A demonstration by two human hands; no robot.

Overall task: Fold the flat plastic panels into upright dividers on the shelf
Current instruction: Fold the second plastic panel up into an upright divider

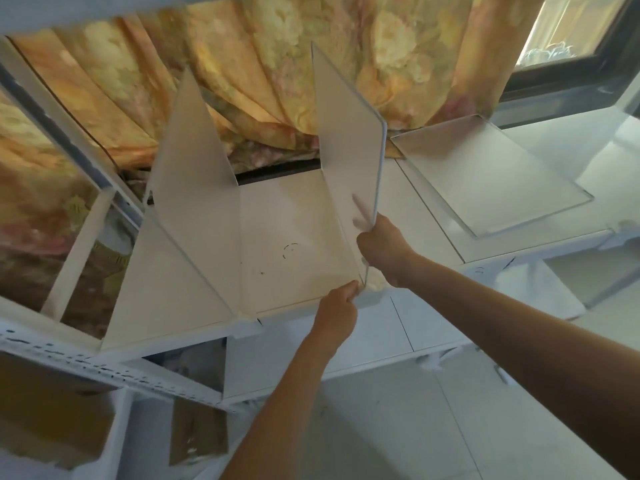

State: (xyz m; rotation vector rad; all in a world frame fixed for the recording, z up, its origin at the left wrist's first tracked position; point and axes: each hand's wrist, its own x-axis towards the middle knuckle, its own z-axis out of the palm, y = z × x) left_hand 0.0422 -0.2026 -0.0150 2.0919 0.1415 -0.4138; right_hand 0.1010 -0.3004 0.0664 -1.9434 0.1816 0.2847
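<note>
Currently, the state was as follows.
Shelf (429,244): white, running left to right in front of a floral curtain (263,81).
Base panel (284,237): lay flat on the shelf, between two raised panels.
Right panel (349,133): white, stood upright along the right edge of the base panel, its top tilted slightly back toward the curtain.
Left panel (194,174): stood upright along the left edge of the base panel.
Outer left panel (162,282): triangular in view, leaned outward at the front left corner.
Clear panel (491,174): transparent, lay on the shelf to the right, apart from the white panels, its far edge raised.
Right hand (384,251): gripped the front edge of the right panel; fingers closed around that edge, thumb side toward the camera.
Left hand (337,306): at the front lower corner of the right panel; fingers pinched together on the corner where it met the base panel.
Window (568,36): top right, dark frame.
</note>
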